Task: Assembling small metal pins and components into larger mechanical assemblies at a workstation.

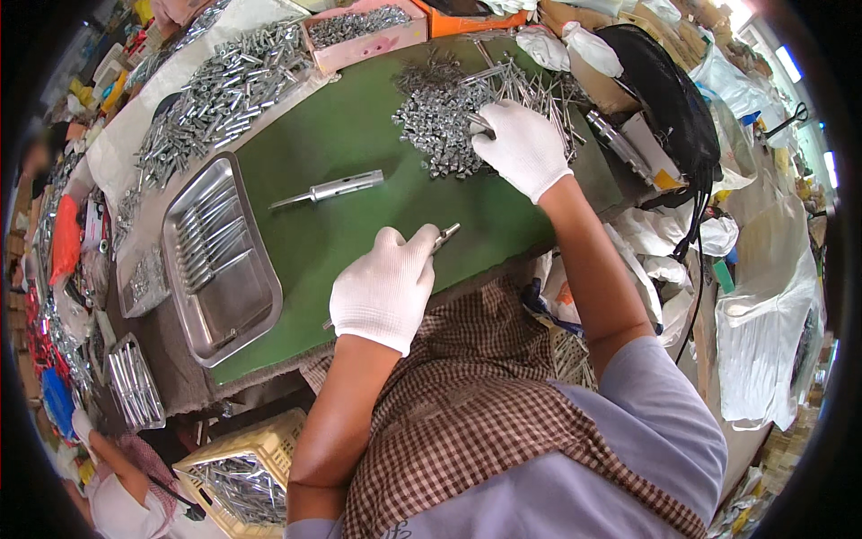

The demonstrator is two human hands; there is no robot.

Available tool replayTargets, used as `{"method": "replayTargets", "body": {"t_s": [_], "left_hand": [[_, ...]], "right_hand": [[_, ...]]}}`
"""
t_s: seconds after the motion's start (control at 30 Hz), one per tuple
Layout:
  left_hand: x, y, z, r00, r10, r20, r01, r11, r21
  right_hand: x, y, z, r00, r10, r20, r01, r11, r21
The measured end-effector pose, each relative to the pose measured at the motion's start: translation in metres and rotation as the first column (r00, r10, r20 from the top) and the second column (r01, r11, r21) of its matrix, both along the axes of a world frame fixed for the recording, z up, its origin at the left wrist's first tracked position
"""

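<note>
You have two white-gloved hands over one green mat (332, 126). Your left hand (384, 292) has its fingers curled tight around one metal rod (446, 235), near the mat's front edge; its tip pokes out past your thumb side. Your right hand (523, 148) is at the pile of small metal bits (435, 139). Its thumb and finger are close together, with metal between them, but I cannot tell if they grip it. One pointed metal tool (346, 186) lies on the mat between the tray and your hands.

There are too many small bits to count, and too many thin rods (539, 94) beside them. One big silver tray (267, 314) holds a row of long metal pieces (211, 229), packed too close to count surely. One pink box (373, 43) is full of little metal parts. One yellow crate (289, 431) holds lots of metal pieces. One small tray (160, 418) at lower left holds a few long pieces.
</note>
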State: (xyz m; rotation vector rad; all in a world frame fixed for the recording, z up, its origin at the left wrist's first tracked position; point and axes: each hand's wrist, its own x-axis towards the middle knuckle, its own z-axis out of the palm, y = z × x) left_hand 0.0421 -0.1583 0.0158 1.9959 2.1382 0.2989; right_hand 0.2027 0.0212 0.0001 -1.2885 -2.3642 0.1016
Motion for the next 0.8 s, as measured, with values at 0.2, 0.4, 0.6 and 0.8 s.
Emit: {"method": "replayTargets", "body": {"t_s": [0.2,0.4,0.6,0.8], "left_hand": [[-0.003,0.002,-0.002,1.000,-0.004,0.015,0.004,1.000,-0.010],[-0.006,0.000,-0.003,0.998,-0.045,0.034,0.044,0.998,0.047],[-0.006,0.001,-0.001,0.998,-0.056,0.031,0.056,0.998,0.007],[-0.005,0.000,-0.001,0.999,-0.033,0.039,0.033,0.999,0.009]], "right_hand": [[0.005,-0.027,0.011,0.956,0.080,-0.284,-0.115,0.987,-0.109],[0.003,-0.083,-0.002,0.859,0.333,-0.389,-0.423,0.890,-0.172],[0.001,-0.092,-0.002,0.896,0.333,-0.293,-0.389,0.907,-0.160],[0.003,-0.080,-0.004,0.878,0.412,-0.242,-0.438,0.897,-0.062]]}}
